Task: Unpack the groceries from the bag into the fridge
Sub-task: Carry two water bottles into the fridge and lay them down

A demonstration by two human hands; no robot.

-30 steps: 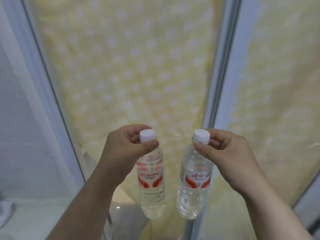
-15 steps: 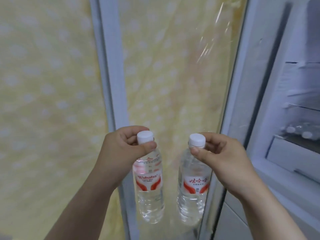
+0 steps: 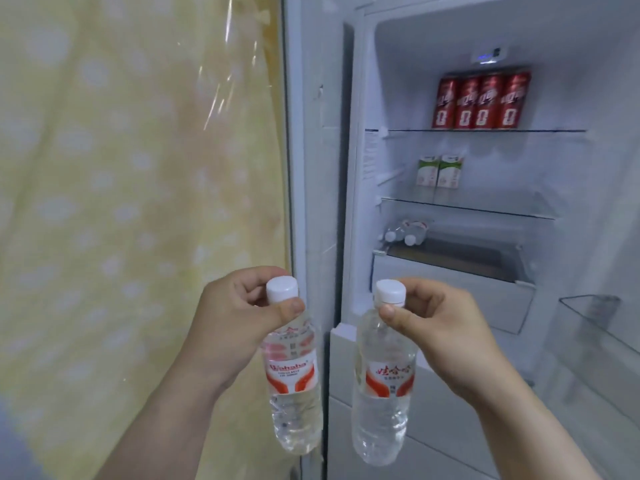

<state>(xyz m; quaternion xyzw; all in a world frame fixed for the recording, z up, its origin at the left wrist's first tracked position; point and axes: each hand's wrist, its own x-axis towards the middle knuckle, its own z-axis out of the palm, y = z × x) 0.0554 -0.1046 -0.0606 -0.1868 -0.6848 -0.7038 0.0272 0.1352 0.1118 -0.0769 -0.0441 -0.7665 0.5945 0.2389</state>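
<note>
- Left water bottle (image 3: 294, 375): clear plastic with a red and white label and a white cap (image 3: 282, 289). It hangs upright in the air, nearest the viewer, in front of the fridge's outer left edge.
- Left grip (image 3: 235, 320), a bare hand, pinches that bottle by the neck just under the cap, with the thumb in front and the fingers curled behind.
- Right water bottle (image 3: 384, 382), the same kind, hangs upright just beside the first without touching it, in front of the lower fridge front.
- Right grip (image 3: 446, 337), also a bare hand, pinches its neck the same way.
- Neither held bottle is inside the fridge.
- Fridge (image 3: 398, 81): open beyond the hands, with a white interior.
- Door bin (image 3: 588, 306): clear plastic, at the right edge of the view.
- Drawer (image 3: 450, 285): white front, at the bottom of the open compartment.
- Lying bottles (image 3: 405, 233): at least two similar ones lie on their sides above the drawer at the left end, caps towards the viewer.
- Cartons (image 3: 440, 171): two green and white ones stand upright and touching, towards the back of the middle glass shelf (image 3: 467, 206).
- Red cans (image 3: 481, 102): four stand in a touching row at the back of the top glass shelf (image 3: 519, 130).
- Yellow curtain (image 3: 121, 168) with pale dots fills the left half of the view.
</note>
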